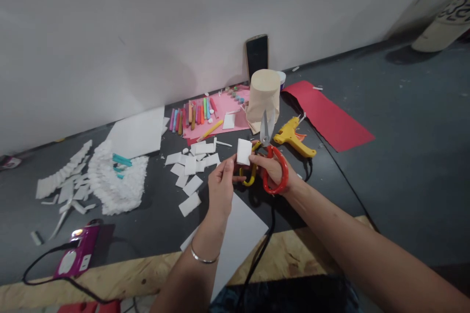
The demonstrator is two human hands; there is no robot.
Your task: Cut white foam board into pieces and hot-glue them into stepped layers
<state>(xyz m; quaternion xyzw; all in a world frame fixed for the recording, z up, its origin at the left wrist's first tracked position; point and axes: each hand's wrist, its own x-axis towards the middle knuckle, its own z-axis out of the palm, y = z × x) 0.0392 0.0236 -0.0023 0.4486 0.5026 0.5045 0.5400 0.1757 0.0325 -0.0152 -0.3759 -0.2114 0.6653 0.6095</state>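
A small white paper rectangle is held up between my two hands. My left hand pinches its left edge with closed fingers. From the right, the thumb of my right hand presses on the lower corner. Scissors with a red handle hang in that same right hand, their blades pointing up and away. A yellow loop shows below the paper, partly covered by my fingers; I cannot tell if it belongs to the scissors. Several cut white rectangles lie scattered to the left of my hands.
A yellow glue gun lies right of a beige cup-like form, with a phone behind. Crayons rest around pink paper. Red paper, a white layered piece, a purple device and a white sheet are around.
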